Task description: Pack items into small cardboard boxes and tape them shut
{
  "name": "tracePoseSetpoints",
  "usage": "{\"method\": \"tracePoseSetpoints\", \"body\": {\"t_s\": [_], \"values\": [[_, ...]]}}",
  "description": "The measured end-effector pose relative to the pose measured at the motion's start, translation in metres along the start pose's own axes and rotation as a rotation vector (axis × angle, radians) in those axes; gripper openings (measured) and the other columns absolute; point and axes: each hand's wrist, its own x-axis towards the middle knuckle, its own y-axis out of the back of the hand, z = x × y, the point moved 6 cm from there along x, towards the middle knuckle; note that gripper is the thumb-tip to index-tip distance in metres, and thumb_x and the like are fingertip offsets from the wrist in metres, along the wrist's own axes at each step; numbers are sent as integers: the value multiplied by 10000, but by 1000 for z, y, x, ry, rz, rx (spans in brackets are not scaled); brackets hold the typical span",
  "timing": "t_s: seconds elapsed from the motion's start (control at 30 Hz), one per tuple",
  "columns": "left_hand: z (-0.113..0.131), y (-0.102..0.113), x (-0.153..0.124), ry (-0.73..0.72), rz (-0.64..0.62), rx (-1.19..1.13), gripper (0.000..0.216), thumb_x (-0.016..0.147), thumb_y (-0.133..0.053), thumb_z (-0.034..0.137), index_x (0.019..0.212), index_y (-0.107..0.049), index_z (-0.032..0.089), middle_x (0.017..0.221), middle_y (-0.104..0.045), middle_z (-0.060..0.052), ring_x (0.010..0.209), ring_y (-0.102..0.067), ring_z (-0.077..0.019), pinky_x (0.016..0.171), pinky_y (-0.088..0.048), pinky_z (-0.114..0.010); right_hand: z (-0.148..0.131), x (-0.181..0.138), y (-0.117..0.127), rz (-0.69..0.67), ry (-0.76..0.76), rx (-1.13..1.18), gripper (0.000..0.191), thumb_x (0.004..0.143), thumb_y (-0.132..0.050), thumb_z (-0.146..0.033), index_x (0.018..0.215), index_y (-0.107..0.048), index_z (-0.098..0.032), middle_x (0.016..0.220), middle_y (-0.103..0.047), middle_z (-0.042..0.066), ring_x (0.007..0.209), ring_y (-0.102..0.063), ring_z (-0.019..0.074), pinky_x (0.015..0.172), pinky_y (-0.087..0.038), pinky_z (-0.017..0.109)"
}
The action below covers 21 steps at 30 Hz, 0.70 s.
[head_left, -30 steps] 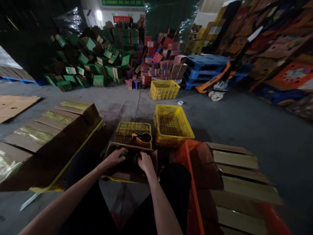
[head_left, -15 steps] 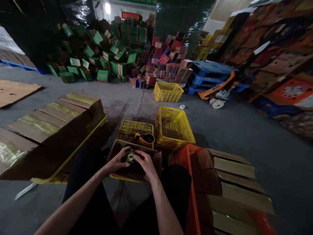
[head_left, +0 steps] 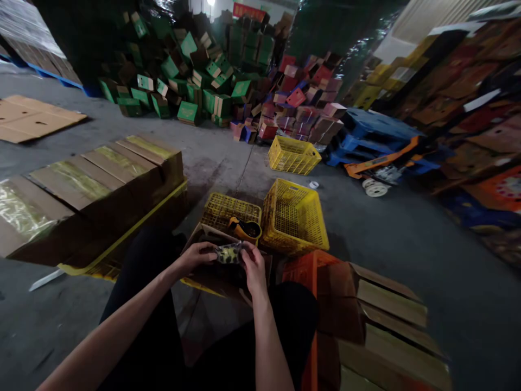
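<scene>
Item: one small wrapped packet (head_left: pixel 228 254), blotched dark and yellow-green (contents too dim to name), held above an open cardboard box (head_left: pixel 200 233). Its long axis ran crosswise, from hand to hand and nearly level; neither hand was clearly nearer, as each had an end.

Left hand (head_left: pixel 200 256): thumb and fingers drawn together on the packet's left end. Right hand (head_left: pixel 253 262): fingertips pinched at the right end, palm turned inward.

Box: directly below, mouth upward, between the person's knees, interior mostly in shadow. Its far wall stood just beyond the packet, and the right forearm crossed its near right corner.

Tape dispenser (head_left: pixel 245 229), orange and black: just beyond that far wall, on a yellow crate (head_left: pixel 222 205).

Open yellow crate (head_left: pixel 313 212): forward and to the right, touching or nearly touching the other.

Orange crate (head_left: pixel 306 266), loaded with cartons (head_left: pixel 388 307): close by the right knee, limiting room there.

Taped cartons (head_left: pixel 112 163): in a row at left, outside the left knee. Open room: upward, above the box.
</scene>
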Motion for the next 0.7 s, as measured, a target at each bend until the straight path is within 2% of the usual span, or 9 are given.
{"method": "tracePoseSetpoints", "body": {"t_s": [0.07,0.17,0.27,0.47,0.57,0.63,0.7], "values": [[0,3,0,-8,60,-11,457,660,-885,482,960,-759,160,925,-743,-60,852,-688,-225,800,-533,-325,-2,-2,-3,-40,-25,29,513,764,-743,-534,1189,-689,-251,1234,-712,60,1102,-661,265,827,-565,343],[1,7,0,-44,133,-29,424,619,-904,491,828,-747,157,844,-727,-38,775,-670,-193,762,-541,-306,-1,-6,-5,-88,-65,6,479,709,-805,-520,1078,-724,-225,1071,-747,57,988,-686,256,796,-563,333],[0,9,1,-54,182,-76,429,582,-925,488,780,-743,154,808,-721,-33,760,-668,-188,764,-557,-313,-1,-7,-3,-39,-58,-25,408,691,-808,-520,944,-695,-220,907,-729,33,867,-680,234,741,-554,317],[-1,7,3,-50,206,-115,482,560,-933,520,773,-722,143,849,-725,-49,857,-690,-223,856,-574,-377,-1,-5,0,34,14,-43,389,713,-768,-553,895,-641,-233,852,-694,10,824,-657,220,737,-537,316],[1,3,1,-29,154,-142,523,596,-929,511,918,-724,155,991,-735,-76,957,-701,-253,871,-579,-389,-3,-5,2,41,45,-102,374,747,-736,-556,904,-634,-233,862,-696,16,825,-654,221,747,-532,316],[-1,-4,-2,40,62,-162,648,649,-908,518,1170,-687,202,1183,-706,-109,1017,-708,-281,857,-584,-398,-10,-7,2,26,111,-150,340,778,-722,-535,912,-637,-234,885,-699,20,862,-659,223,797,-531,320],[-5,-8,-4,115,2,-168,763,723,-847,573,1369,-585,261,1339,-634,-135,1004,-725,-290,840,-587,-409,-17,-10,-2,-21,180,-179,297,812,-707,-502,926,-643,-236,925,-705,26,911,-666,224,852,-526,320]]}}
